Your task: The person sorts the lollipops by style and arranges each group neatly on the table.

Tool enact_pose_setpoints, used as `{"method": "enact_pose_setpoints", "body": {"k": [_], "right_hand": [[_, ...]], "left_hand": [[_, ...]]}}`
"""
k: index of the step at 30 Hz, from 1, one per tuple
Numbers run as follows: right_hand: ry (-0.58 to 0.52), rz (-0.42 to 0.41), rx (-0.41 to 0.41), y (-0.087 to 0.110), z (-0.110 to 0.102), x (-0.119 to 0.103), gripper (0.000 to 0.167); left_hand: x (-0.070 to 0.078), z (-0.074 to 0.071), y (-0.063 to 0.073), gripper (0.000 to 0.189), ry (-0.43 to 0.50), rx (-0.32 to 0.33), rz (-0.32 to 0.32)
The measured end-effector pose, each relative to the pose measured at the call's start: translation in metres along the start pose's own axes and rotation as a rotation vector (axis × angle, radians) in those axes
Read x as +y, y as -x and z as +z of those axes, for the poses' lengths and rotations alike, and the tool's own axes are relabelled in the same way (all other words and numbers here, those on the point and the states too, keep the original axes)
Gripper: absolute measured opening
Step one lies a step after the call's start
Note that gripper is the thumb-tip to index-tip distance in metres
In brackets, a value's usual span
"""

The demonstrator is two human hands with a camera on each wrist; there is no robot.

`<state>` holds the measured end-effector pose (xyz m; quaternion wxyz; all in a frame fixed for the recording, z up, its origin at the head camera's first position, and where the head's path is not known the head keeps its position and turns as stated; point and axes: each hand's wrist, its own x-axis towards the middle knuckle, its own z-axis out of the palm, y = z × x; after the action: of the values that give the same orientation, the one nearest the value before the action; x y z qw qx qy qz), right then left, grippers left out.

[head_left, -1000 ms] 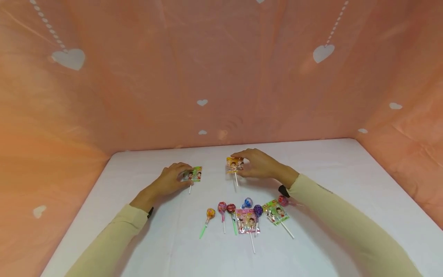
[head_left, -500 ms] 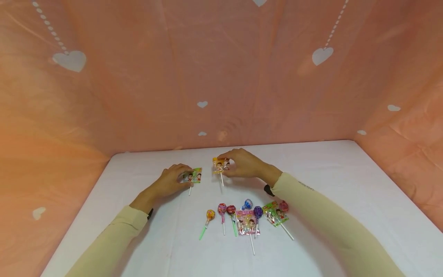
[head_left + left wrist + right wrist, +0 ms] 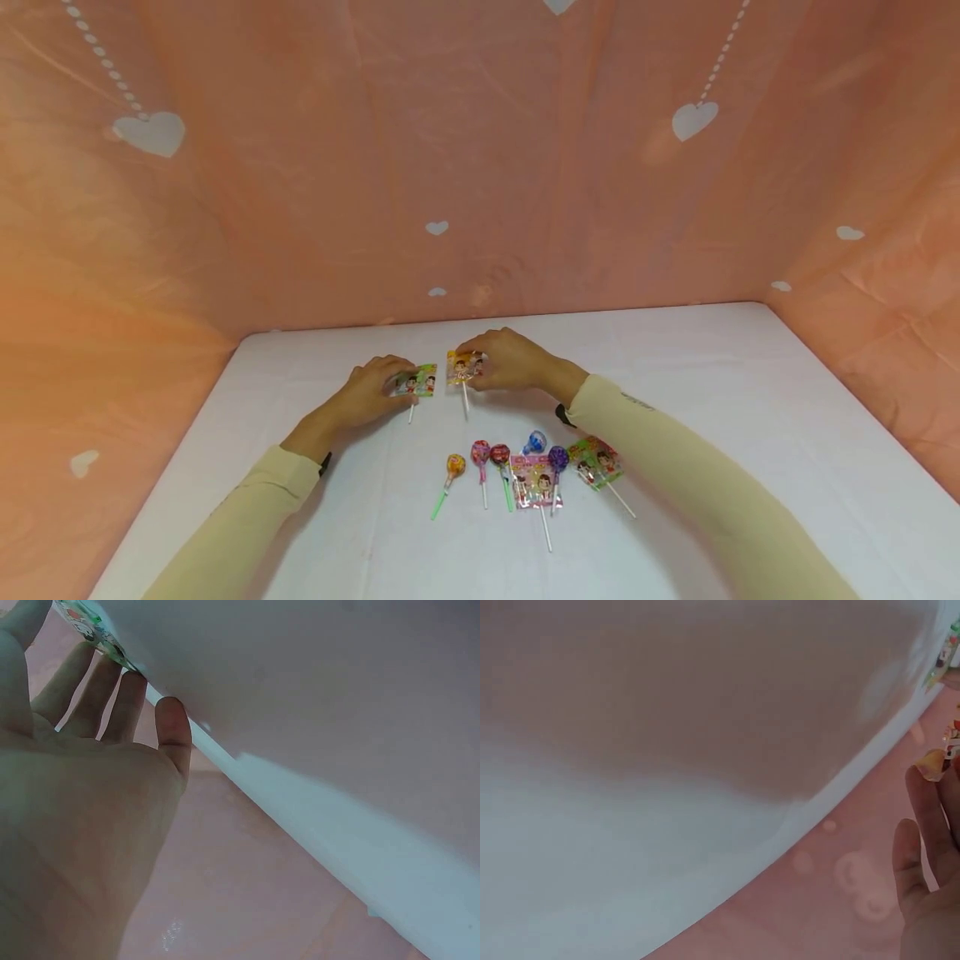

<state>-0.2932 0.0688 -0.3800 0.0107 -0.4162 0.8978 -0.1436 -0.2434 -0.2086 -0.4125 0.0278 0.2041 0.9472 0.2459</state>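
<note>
My left hand [image 3: 371, 389] pinches a flat lollipop in a green wrapper [image 3: 425, 381], its white stick pointing toward me. Just right of it, my right hand [image 3: 510, 360] holds a second flat lollipop in an orange-yellow wrapper [image 3: 459, 367] between thumb and fingers, stick downward. A small gap separates the two wrappers. In the left wrist view the green wrapper [image 3: 94, 630] shows at the left fingertips. The orange wrapper [image 3: 952, 742] appears at the right fingertips in the right wrist view, partly cut off by the frame edge.
Nearer me on the white table [image 3: 300, 533] lie an orange ball lollipop [image 3: 455, 465], a pink one [image 3: 481, 452], a dark red one [image 3: 500, 454], a blue one [image 3: 536, 442], a purple one [image 3: 558, 458], a pink-wrapped flat lollipop [image 3: 534, 482] and a green-wrapped one [image 3: 596, 462]. An orange curtain [image 3: 480, 167] stands behind.
My right hand has moved left with the orange-wrapped lollipop, closer to the left hand. The left hand stays in place. My right sleeve now covers the red ball lollipop at the right.
</note>
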Motion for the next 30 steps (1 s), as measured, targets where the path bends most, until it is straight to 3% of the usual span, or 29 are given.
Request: {"method": "enact_pose_setpoints", "body": {"k": [8, 22, 30], "right_hand": [[0.074, -0.001, -0.06, -0.007, 0.013, -0.006, 0.053], [0.119, 0.029, -0.087, -0.007, 0.02, -0.011, 0.053], [0.139, -0.021, -0.072, -0.004, 0.02, -0.011, 0.047]], "left_hand": [[0.001, 0.002, 0.0, 0.051, 0.008, 0.008, 0.008], [0.004, -0.001, 0.001, 0.05, 0.015, 0.007, 0.002], [0.007, -0.001, 0.001, 0.049, -0.001, 0.022, 0.018]]}}
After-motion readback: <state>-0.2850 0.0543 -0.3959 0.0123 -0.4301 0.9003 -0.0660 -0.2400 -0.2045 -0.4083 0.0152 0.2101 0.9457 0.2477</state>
